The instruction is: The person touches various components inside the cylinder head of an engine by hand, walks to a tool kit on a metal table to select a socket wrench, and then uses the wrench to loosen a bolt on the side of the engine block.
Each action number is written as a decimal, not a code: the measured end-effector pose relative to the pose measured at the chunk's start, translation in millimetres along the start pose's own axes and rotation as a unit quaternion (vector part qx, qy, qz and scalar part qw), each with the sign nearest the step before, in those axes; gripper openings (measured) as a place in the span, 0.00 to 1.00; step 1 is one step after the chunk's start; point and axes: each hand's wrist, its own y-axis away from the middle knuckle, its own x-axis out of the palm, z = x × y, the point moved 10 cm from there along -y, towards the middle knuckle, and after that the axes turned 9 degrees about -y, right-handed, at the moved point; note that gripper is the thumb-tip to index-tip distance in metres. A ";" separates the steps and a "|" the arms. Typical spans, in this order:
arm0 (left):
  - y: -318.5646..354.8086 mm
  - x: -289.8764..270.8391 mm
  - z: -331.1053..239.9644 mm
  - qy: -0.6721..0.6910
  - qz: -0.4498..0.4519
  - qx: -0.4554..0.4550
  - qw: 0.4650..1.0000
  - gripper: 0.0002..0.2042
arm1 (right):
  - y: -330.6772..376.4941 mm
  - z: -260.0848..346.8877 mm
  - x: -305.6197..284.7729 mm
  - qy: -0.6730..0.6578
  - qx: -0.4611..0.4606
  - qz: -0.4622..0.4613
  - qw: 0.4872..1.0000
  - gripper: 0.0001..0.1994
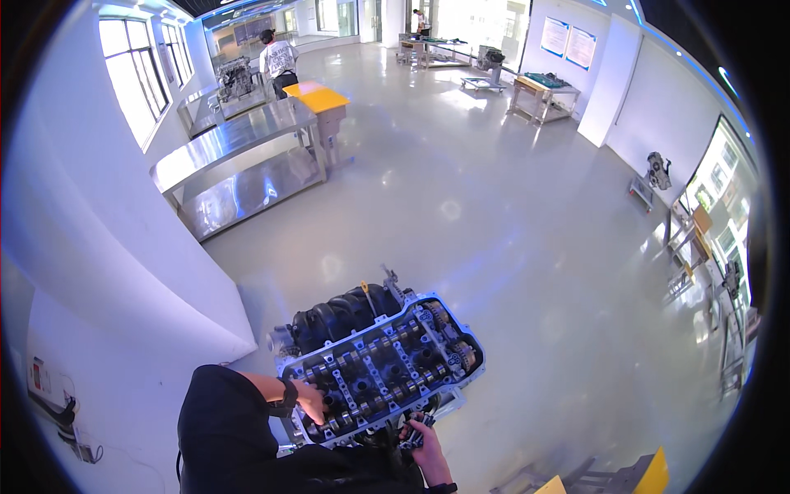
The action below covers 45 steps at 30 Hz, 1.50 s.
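In front of me stands an engine with its top uncovered (374, 370), showing camshafts, bearing caps and a pale metal rim. My left hand (312, 401) reaches down into its left end, with the fingers drawn together among the camshaft parts. Whatever those fingertips pinch is too small to make out. Beside the engine's near edge, my right hand (429, 455) is closed around several small dark and silvery metal parts (415, 430). They look like bolts, but their exact kind is unclear. A black ribbed intake manifold (341, 315) runs along the engine's far side.
A white curved pillar (164, 280) rises close on my left. Beyond it are a steel bench (239, 156) and a yellow-topped stand (317, 97). A person (278, 59) stands farther off near another engine (236, 80). Yellow-edged equipment (650, 473) lies at the lower right.
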 end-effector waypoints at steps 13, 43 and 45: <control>-27.9 14.3 -1.0 -0.060 -0.118 0.086 0.988 0.29 | -1.2 0.8 -9.2 -0.017 -0.008 -0.006 1.000 0.13; -16.9 5.2 -1.4 -0.040 -0.102 0.057 0.992 0.32 | -5.7 -0.8 -20.3 -0.021 -0.008 -0.039 0.999 0.12; -14.2 -0.8 -3.1 -0.018 -0.113 0.045 0.992 0.31 | -7.1 0.8 -21.0 -0.030 -0.012 -0.027 0.999 0.13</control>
